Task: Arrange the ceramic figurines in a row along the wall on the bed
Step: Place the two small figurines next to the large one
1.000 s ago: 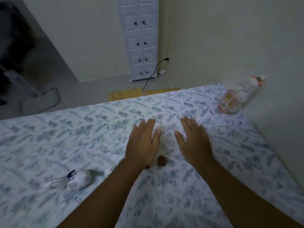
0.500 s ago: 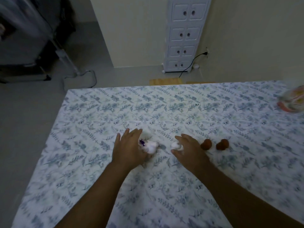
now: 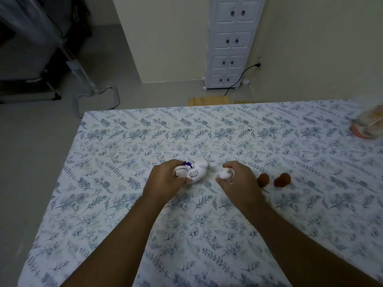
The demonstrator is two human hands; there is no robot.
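Note:
My left hand (image 3: 165,181) is closed around a white ceramic figurine with a purple bow (image 3: 196,171) in the middle of the bed. My right hand (image 3: 238,179) grips a smaller white figurine (image 3: 225,173) beside it. Two small brown figurines (image 3: 263,180) (image 3: 282,179) rest on the sheet just right of my right hand. A larger white and pink figurine (image 3: 369,126) lies blurred at the far right edge, near the wall.
The bed has a blue floral sheet (image 3: 145,137); its left edge drops to a grey floor. A white drawer tower (image 3: 232,42) stands against the far wall with a black cable (image 3: 238,79). A fan stand (image 3: 91,90) sits on the floor at left.
The view swung left. My hands went from lying flat and empty on the sheet to closing around the two white figurines, which they now grip.

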